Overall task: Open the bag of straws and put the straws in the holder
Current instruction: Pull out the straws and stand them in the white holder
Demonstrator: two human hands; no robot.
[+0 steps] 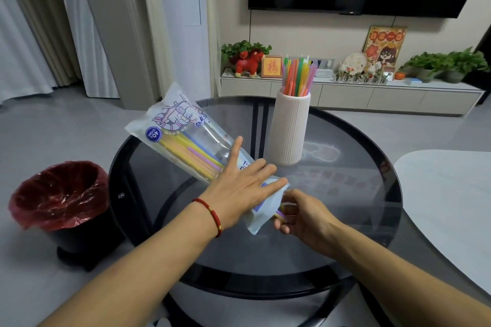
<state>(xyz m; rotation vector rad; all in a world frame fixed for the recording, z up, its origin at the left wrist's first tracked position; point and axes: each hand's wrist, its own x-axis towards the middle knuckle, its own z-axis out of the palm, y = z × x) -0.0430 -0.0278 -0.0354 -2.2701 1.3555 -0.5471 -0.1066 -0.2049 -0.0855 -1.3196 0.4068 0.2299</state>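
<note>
On the round glass table point(345, 167) our bag of straws point(186, 141) lies slanted, its far end lifted off the rim. Our left hand point(239, 188) presses it flat, fingers spread. Our right hand point(300, 216) pinches a few straw ends point(280, 214) at the open mouth. Just beyond, the ribbed holder point(289, 127) stands part-filled. If we pull crookedly, straws may snag and scatter.
</note>
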